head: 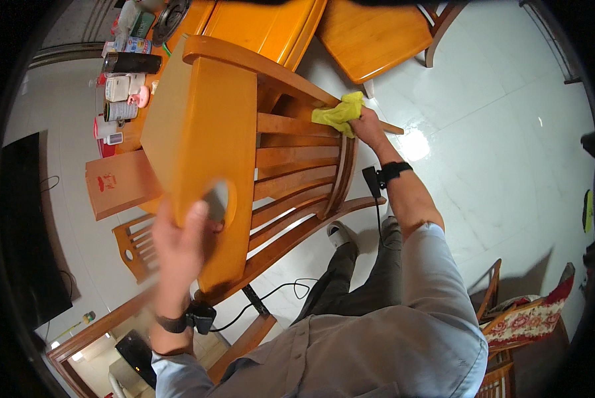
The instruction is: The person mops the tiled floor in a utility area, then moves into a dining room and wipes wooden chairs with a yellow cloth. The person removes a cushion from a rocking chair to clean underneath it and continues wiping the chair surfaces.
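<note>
A wooden chair (pixel 223 124) with a slatted back is tilted before me, its top rail with an oval cut-out towards my left. My left hand (pixel 183 244), somewhat blurred, grips that rail at the cut-out, with the thumb on the near face and some fingertips showing through the hole. My right hand (pixel 368 124) holds a crumpled yellow-green cloth (pixel 342 113) against the chair's frame, near the lower end of the back slats. Straps with small black devices sit on both wrists, and a black cable hangs from each.
A wooden table (pixel 262 30) bears jars, a dark bottle (pixel 133 63) and other items along its far left part. Another wooden chair (pixel 377 40) stands at the top. A brown box (pixel 123 184) and a further slatted chair (pixel 137 246) are at left. Cable (pixel 277 287) trails near my feet.
</note>
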Available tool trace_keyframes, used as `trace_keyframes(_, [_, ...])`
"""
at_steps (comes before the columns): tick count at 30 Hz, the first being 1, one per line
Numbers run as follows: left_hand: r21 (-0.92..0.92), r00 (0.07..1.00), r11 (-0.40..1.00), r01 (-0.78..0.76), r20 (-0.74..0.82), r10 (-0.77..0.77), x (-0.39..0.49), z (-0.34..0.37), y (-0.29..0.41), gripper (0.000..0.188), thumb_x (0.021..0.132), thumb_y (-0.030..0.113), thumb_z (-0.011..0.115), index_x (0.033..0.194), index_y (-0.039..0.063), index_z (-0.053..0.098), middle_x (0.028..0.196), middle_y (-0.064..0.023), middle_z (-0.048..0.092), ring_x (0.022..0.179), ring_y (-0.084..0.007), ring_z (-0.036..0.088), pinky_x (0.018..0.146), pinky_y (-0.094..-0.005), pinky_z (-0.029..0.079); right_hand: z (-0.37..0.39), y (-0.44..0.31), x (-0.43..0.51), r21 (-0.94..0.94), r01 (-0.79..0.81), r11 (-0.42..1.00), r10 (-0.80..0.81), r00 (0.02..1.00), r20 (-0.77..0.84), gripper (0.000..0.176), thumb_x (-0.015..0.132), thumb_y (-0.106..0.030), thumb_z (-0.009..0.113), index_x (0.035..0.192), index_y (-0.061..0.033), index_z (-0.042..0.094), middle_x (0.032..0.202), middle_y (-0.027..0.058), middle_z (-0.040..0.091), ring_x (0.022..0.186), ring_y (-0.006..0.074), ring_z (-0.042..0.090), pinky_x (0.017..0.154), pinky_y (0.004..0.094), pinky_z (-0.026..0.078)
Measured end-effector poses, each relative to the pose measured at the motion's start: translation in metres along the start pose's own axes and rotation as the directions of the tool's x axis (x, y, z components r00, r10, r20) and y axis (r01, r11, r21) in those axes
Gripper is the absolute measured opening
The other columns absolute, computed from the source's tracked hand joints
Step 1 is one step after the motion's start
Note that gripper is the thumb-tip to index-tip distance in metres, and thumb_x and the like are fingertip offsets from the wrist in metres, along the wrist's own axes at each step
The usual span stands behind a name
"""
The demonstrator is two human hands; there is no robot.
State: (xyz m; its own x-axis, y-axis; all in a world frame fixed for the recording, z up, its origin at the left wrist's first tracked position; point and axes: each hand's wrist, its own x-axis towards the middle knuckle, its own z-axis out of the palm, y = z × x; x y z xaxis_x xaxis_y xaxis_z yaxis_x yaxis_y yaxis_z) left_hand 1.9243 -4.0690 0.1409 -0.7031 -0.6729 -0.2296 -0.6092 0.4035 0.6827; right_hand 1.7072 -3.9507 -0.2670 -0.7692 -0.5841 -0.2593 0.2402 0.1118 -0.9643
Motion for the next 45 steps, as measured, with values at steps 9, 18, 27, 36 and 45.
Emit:
trace_keyframes(9, [-0.042,1.000,0.999,-0.028,-0.015,0.027,0.008,-0.007,-0.004,0.030,0.101,0.028,0.058,0.109,-0.001,0.057,0.079,-0.0034,0.056,0.066,-0.0107,0.055,0.063,-0.0293,0.055,0.028,-0.164,-0.045,0.074,0.689,0.721,-0.657,0.646,0.389,0.031,0.081,-0.014,0.071,0.110,-0.0052,0.065,0.107,0.0098,0.067,0.102,0.0257,0.064,0.092,0.0390,0.051])
trace_keyframes(18, [-0.072,0.998,0.997,0.005,-0.064,-0.010,0.018,-0.019,-0.018,0.024,0.101,0.023,0.057,0.110,0.001,0.057,0.079,-0.0032,0.057,0.064,-0.0108,0.057,0.063,-0.0296,0.054,0.079,-0.213,-0.031,0.299,0.205,0.932,-0.341,0.774,0.533,0.032,0.082,0.001,0.062,0.114,0.0002,0.063,0.107,0.0093,0.069,0.093,0.0143,0.068,0.078,0.0314,0.055])
trace_keyframes(27, [-0.115,0.996,0.993,0.003,-0.090,-0.013,0.027,-0.035,-0.027,0.030,0.100,0.028,0.060,0.110,0.000,0.056,0.074,-0.0051,0.057,0.063,-0.0136,0.057,0.062,-0.0321,0.055,0.078,-0.053,-0.018,0.031,0.505,0.863,-0.489,0.815,0.311,0.029,0.085,-0.012,0.063,0.112,-0.0016,0.061,0.115,0.0180,0.062,0.105,0.0322,0.063,0.089,0.0441,0.050])
trace_keyframes(36, [-0.019,1.000,1.000,0.004,-0.027,-0.004,0.013,-0.019,-0.012,0.027,0.101,0.025,0.057,0.111,0.000,0.056,0.081,-0.0044,0.057,0.065,-0.0113,0.056,0.064,-0.0311,0.056,0.047,-0.007,-0.019,-0.164,0.449,0.878,-0.381,0.864,0.329,0.038,0.081,-0.006,0.061,0.119,-0.0045,0.060,0.116,0.0170,0.061,0.110,0.0364,0.057,0.101,0.0436,0.041])
trace_keyframes(45, [-0.060,0.998,0.998,-0.003,-0.058,0.000,0.014,-0.014,-0.015,0.028,0.101,0.027,0.058,0.107,-0.001,0.057,0.076,-0.0038,0.057,0.063,-0.0113,0.056,0.063,-0.0312,0.056,0.094,-0.170,-0.032,0.325,0.501,0.802,-0.592,0.744,0.311,0.036,0.085,-0.011,0.067,0.119,-0.0016,0.059,0.109,0.0111,0.069,0.101,0.0219,0.066,0.087,0.0352,0.053])
